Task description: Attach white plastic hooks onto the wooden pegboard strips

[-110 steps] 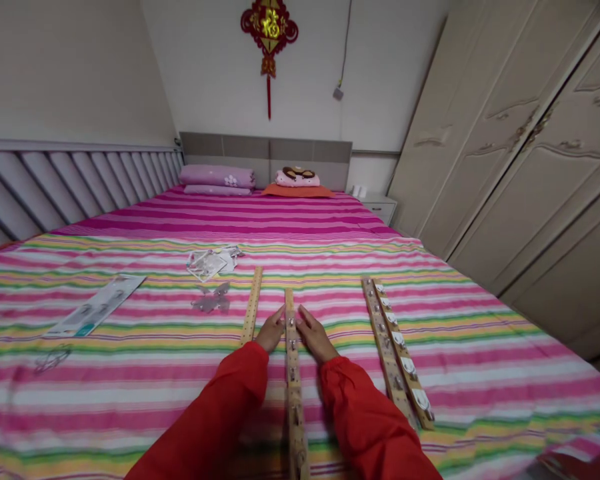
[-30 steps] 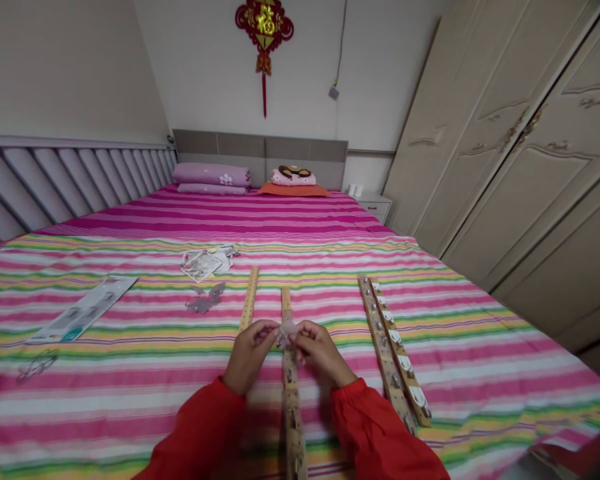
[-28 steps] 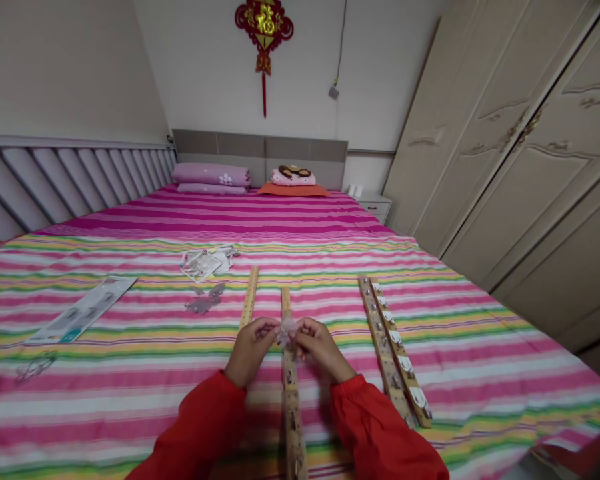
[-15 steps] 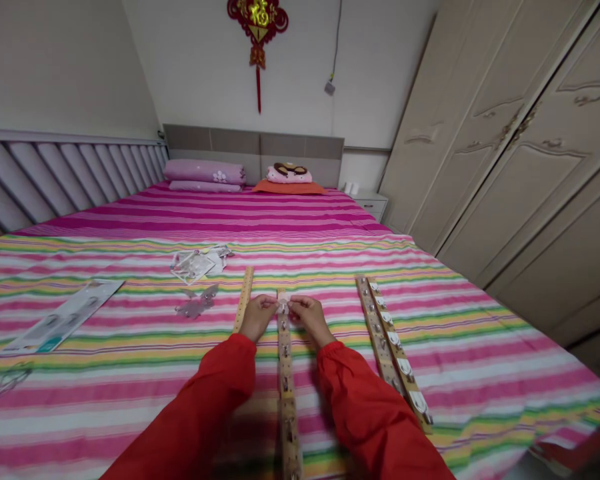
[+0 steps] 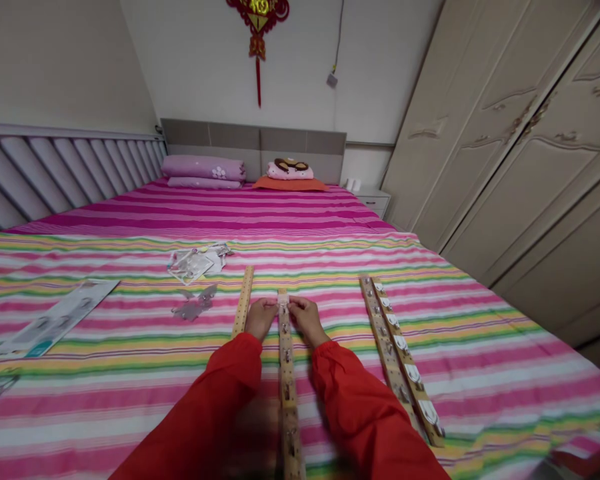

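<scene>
Two hands (image 5: pixel 261 317) (image 5: pixel 305 319) around one tiny, blurred piece (image 5: pixel 283 301)

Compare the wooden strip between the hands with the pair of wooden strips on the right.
The single light wooden strip has the left hand and right hand at its far end; the paired wooden strips lie untouched. The pair carries white pieces; the single strip, metal fittings. Both lie on the striped bedspread.

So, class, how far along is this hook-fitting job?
Done: the right strips carry rows of white pieces. In hand: left hand and right hand hold a clear piece at the far end of the middle strip. To do: the left strip looks bare; loose pieces lie nearby.
</scene>
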`<action>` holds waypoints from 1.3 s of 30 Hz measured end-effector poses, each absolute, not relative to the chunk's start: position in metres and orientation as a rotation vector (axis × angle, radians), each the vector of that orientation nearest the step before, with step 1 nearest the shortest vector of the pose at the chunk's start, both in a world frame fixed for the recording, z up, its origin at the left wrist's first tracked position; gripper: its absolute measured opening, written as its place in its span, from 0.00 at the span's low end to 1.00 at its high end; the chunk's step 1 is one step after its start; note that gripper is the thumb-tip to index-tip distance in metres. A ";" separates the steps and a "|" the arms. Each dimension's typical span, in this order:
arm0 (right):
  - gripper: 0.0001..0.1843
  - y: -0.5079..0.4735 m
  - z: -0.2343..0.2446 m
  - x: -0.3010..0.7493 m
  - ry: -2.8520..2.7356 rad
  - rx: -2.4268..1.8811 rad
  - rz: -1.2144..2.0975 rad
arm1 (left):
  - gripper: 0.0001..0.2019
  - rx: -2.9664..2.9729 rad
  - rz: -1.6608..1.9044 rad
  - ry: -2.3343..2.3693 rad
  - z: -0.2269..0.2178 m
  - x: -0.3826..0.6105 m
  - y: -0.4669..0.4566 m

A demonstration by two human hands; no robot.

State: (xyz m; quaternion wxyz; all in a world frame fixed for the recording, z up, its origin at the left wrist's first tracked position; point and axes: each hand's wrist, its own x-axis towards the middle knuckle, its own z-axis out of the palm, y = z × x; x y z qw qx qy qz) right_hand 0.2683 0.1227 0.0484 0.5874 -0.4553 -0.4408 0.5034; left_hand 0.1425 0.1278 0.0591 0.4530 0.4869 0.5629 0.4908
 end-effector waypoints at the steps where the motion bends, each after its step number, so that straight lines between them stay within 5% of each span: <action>1: 0.16 0.122 0.047 0.268 -1.018 -1.061 1.167 | 0.08 1.209 1.208 1.397 0.058 0.143 0.128; 22: 0.14 0.128 0.028 0.267 -1.005 -1.103 1.112 | 0.05 1.215 1.207 1.461 0.047 0.148 0.131; 39: 0.22 0.129 0.024 0.265 -1.539 -1.487 0.730 | 0.18 1.427 1.110 1.338 0.040 0.143 0.134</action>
